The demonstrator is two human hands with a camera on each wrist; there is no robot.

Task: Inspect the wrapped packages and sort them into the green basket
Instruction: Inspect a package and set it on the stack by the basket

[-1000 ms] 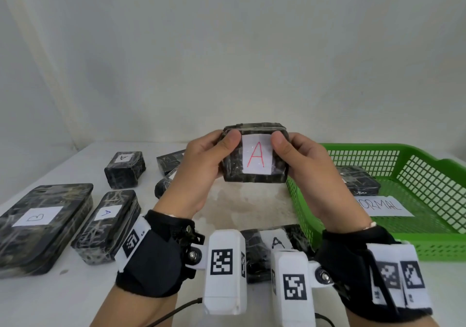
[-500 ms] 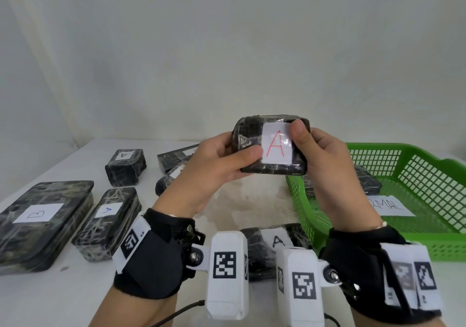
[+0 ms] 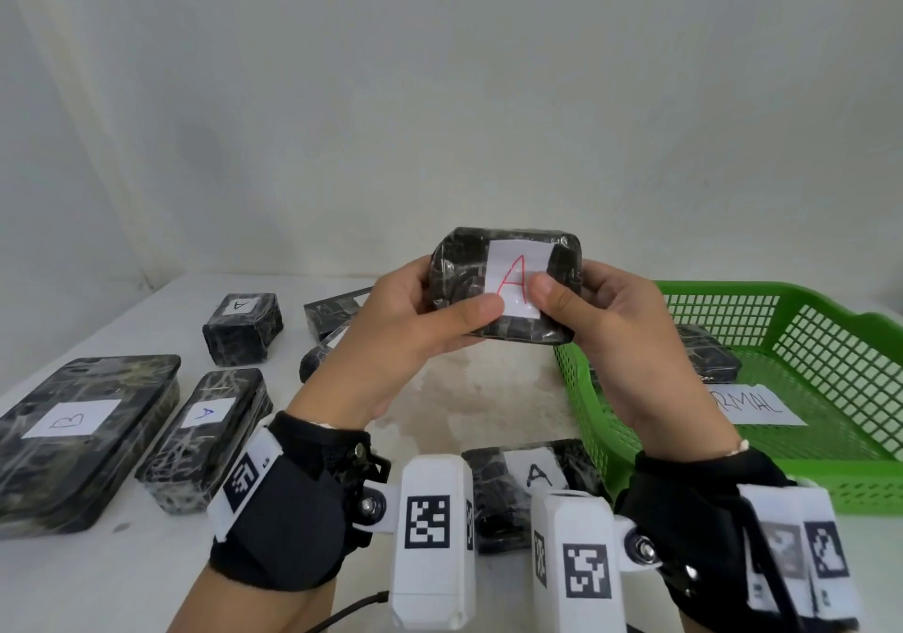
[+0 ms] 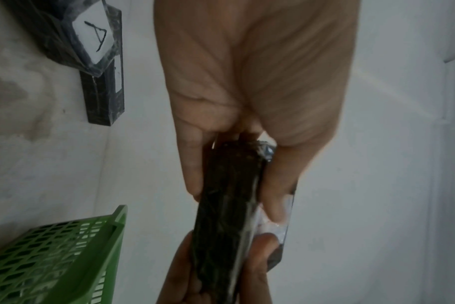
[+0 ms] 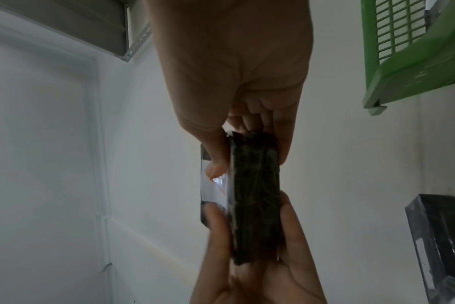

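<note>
A dark marbled wrapped package [image 3: 469,271] with a white label bearing a red A is held up in front of me above the table, by both hands. My left hand [image 3: 415,319] grips its left end, thumb on the front face. My right hand [image 3: 596,310] grips the right end, thumb on the label. The wrist views show the package [image 4: 229,205] [image 5: 255,197] edge-on, pinched between thumbs and fingers. The green basket [image 3: 821,339] stands at the right, with a wrapped package [image 3: 708,359] and a paper note [image 3: 752,405] inside it.
More wrapped packages lie on the white table: a large one marked B [image 3: 78,427], a long one marked A [image 3: 210,427], a small block marked A [image 3: 242,327], two behind my left hand [image 3: 332,312], one marked A [image 3: 527,476] near the front edge.
The held package moved right and rose slightly, toward the basket. Both thumbs slid inward across its front face, the right thumb now on the label.
</note>
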